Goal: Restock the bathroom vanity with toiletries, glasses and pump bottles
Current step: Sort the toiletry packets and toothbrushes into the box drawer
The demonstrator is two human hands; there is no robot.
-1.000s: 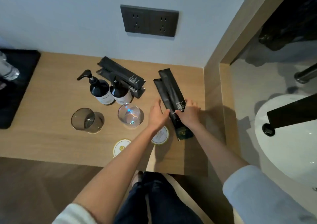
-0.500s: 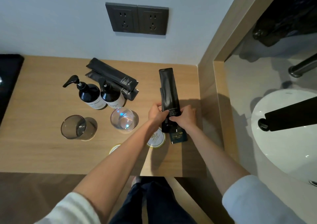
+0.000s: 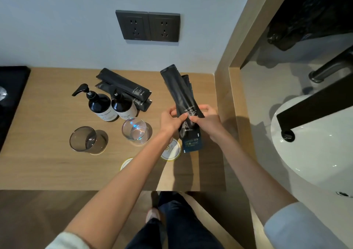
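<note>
Two long black toiletry packets [image 3: 179, 94] are stacked together and lifted off the wooden vanity top [image 3: 47, 164]. My left hand [image 3: 170, 121] and my right hand [image 3: 207, 121] both grip them near the lower end. Two more black packets [image 3: 124, 85] lie stacked at the back. In front of those stand two dark pump bottles [image 3: 101, 105] [image 3: 124, 107]. A smoked glass [image 3: 84, 139] and a clear glass [image 3: 136, 131] stand nearer the front edge. Two round coasters [image 3: 172, 151] [image 3: 125, 163] are partly hidden under my left arm.
A dark double socket [image 3: 148, 26] is on the wall behind. A black tray [image 3: 11, 88] sits at the far left. A wooden partition [image 3: 232, 80] closes off the right side, with a white basin [image 3: 315, 153] and a black tap [image 3: 313, 105] beyond it.
Both hands gathered the two packets lying on the top, stacked them and raised them. They now point up and to the left.
</note>
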